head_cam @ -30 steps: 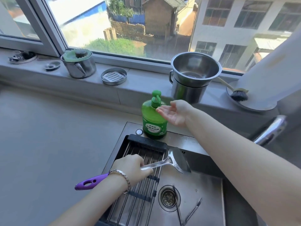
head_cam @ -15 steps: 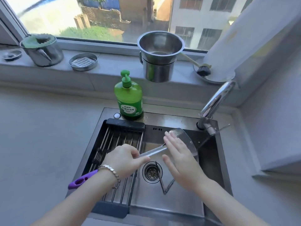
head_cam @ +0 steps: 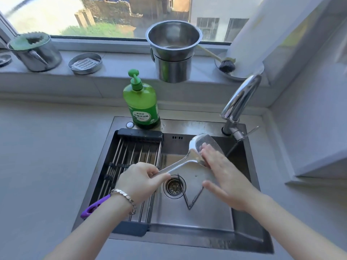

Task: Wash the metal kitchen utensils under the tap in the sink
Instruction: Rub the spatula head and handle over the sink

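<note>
Steel sink [head_cam: 206, 218] set in a grey table, under the window sill. Left hand [head_cam: 142, 182]: fingers curled round the spatula [head_cam: 180, 165] shank. Right hand [head_cam: 227, 179]: fingers straight, flat on the blade. Spatula over the basin, long axis diagonal: purple grip toward the sink's near-left corner, blade toward the far-right corner, near the tap [head_cam: 240, 98]. Change: 1.0 s ago the right hand was at the soap bottle [head_cam: 140, 104]; left grip unchanged.

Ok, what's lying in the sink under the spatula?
The drain and tongs, lying open in a V. The right hand covers one tong tip and whatever lies beneath it.
</note>
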Demonstrator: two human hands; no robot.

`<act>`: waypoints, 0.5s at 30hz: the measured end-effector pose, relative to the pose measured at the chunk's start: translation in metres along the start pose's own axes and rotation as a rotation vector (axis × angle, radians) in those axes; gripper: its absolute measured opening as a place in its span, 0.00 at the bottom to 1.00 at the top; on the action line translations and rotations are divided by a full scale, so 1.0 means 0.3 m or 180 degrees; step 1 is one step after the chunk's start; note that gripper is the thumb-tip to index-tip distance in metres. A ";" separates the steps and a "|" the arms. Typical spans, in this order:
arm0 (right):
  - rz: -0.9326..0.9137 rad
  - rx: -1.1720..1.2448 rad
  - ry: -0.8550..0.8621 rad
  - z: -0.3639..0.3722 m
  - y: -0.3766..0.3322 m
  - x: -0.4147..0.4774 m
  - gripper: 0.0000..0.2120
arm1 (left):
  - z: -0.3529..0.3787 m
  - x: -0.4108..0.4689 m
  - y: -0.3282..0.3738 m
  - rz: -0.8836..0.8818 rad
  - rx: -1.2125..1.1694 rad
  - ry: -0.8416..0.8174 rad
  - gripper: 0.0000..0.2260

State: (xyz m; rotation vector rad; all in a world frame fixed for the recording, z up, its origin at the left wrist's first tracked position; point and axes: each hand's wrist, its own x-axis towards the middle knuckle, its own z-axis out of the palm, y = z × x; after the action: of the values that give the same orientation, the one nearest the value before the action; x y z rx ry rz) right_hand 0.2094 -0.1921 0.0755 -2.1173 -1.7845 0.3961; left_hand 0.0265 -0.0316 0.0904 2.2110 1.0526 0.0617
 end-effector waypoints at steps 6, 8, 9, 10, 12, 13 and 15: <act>-0.0303 -0.0404 -0.0211 0.001 -0.063 0.047 0.42 | 0.026 -0.005 0.051 0.0238 0.0527 0.0010 0.22; -0.0577 -0.0542 -0.0292 0.002 -0.042 0.020 0.39 | 0.017 -0.004 0.037 0.0198 0.0449 0.0021 0.22; -0.0420 -0.0434 -0.0276 -0.009 -0.017 0.022 0.40 | 0.017 -0.007 0.032 0.0221 0.0439 -0.0006 0.22; -0.0070 -0.0150 -0.0207 -0.022 0.008 0.032 0.43 | 0.020 -0.014 0.029 0.0270 0.0453 -0.0025 0.22; 0.0286 0.0105 -0.0163 -0.030 0.020 0.048 0.49 | 0.029 -0.022 0.032 0.0354 0.0532 -0.0027 0.23; 0.0163 0.0054 -0.0182 -0.022 -0.002 0.053 0.49 | 0.030 -0.020 0.033 0.0358 0.0569 -0.0033 0.23; -0.0391 -0.0232 -0.0358 0.015 -0.033 0.040 0.44 | 0.022 -0.011 0.030 0.0331 0.0616 -0.0064 0.23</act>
State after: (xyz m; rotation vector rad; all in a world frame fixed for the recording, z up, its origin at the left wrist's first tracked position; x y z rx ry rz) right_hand 0.2006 -0.1783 0.0758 -2.0564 -2.0094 0.4316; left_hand 0.0324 -0.0414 0.0913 2.4349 0.9670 -0.0175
